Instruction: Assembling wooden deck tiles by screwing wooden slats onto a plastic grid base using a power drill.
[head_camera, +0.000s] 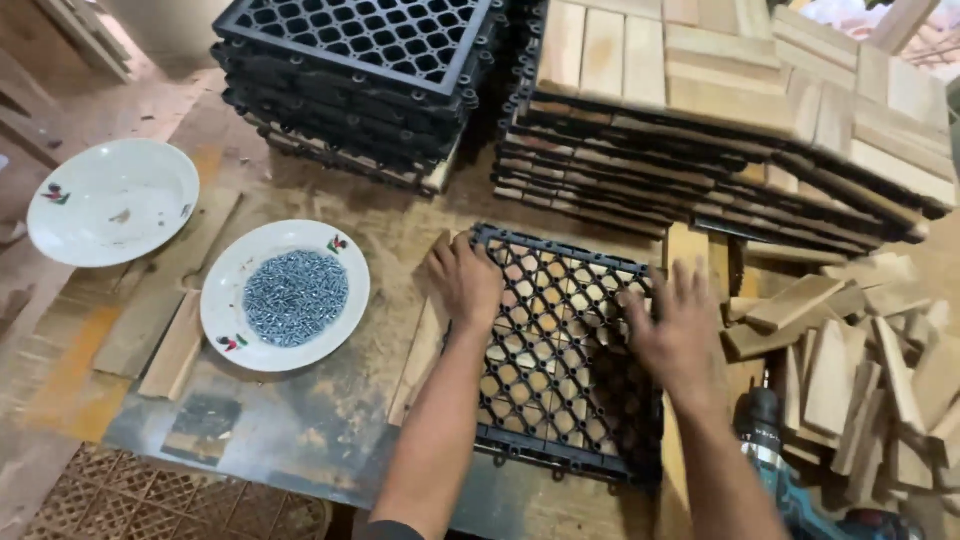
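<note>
A black plastic grid tile (560, 350) lies flat on the worn workbench (300, 420), with wooden slats showing through its openings. My left hand (465, 280) presses on the grid's upper left corner, fingers curled over its edge. My right hand (680, 325) rests flat on the grid's right side with fingers spread, slightly blurred. Neither hand holds anything lifted.
A white plate of small screws (290, 297) sits left of the grid; an almost bare white plate (112, 200) lies further left. Stacks of black grids (360, 70) and finished wooden tiles (720, 120) stand behind. Loose wood pieces (850, 370) pile at right, above a teal power drill (775, 470).
</note>
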